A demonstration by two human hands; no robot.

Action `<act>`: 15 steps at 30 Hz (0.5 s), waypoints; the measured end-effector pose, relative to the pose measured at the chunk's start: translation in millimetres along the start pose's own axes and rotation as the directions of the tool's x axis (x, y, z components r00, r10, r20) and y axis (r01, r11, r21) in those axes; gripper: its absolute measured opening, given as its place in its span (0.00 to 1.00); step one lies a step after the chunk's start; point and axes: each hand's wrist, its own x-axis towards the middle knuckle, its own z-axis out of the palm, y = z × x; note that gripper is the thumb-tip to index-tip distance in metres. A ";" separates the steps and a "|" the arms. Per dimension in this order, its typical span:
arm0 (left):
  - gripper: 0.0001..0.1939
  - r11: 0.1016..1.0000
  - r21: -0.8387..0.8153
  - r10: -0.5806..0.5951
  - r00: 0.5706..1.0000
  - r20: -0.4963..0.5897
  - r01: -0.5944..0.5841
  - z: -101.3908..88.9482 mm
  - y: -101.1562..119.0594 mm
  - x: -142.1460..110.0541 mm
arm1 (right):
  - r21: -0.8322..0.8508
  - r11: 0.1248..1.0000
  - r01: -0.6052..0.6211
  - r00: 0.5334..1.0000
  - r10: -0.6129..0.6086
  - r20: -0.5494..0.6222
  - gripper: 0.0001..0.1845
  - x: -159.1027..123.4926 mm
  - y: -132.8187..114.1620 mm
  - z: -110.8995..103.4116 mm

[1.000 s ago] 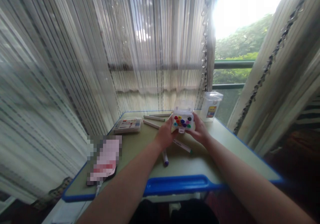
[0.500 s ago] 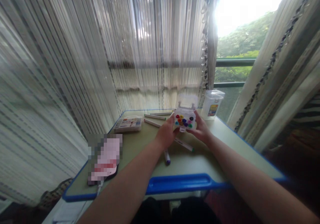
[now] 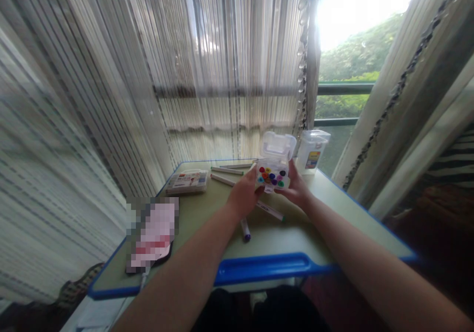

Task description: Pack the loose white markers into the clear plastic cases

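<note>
Between my hands is a clear plastic marker case, its lid swung up at the back. Coloured marker ends in red, yellow, blue, purple, green and black face me from inside it. My left hand grips the left side, and my right hand grips the right side. Below the case, a green-tipped marker and a purple-tipped marker lie on the table. Several more white markers are scattered behind my left hand.
A flat case with a printed label lies at the table's left. A clear lidded container stands at the back right. The blurred-out phone-like object with a cable is at the left edge. A blue-rimmed tray groove runs along the front.
The open lid now shows higher and tilts slightly to the right. Both hands keep hold of the case, and the whole view has shifted a little.
</note>
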 end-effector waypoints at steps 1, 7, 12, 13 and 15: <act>0.31 1.000 0.000 0.002 1.000 -0.007 -0.002 0.0 0.0 -0.1 | 0.000 1.000 -0.004 1.000 0.004 0.000 0.58 0.0 0.0 -0.2; 0.28 1.000 0.021 0.006 1.000 -0.002 -0.006 -0.1 1.4 0.1 | 0.023 0.999 0.024 0.999 -0.023 -0.021 0.56 -0.1 2.9 -1.1; 0.28 1.000 0.023 -0.015 1.000 0.008 0.015 -1.0 2.1 0.4 | 0.009 0.999 0.045 0.999 -0.045 -0.009 0.56 1.1 1.1 -1.1; 0.28 0.999 0.028 -0.016 1.000 0.010 0.016 -1.3 1.9 0.1 | 0.000 0.999 0.049 0.999 -0.049 -0.009 0.55 1.2 0.4 -0.9; 0.28 0.999 0.036 -0.011 1.000 0.014 0.010 -1.6 1.0 -0.4 | -0.016 0.998 0.055 0.998 -0.055 -0.011 0.54 1.3 -0.4 -0.7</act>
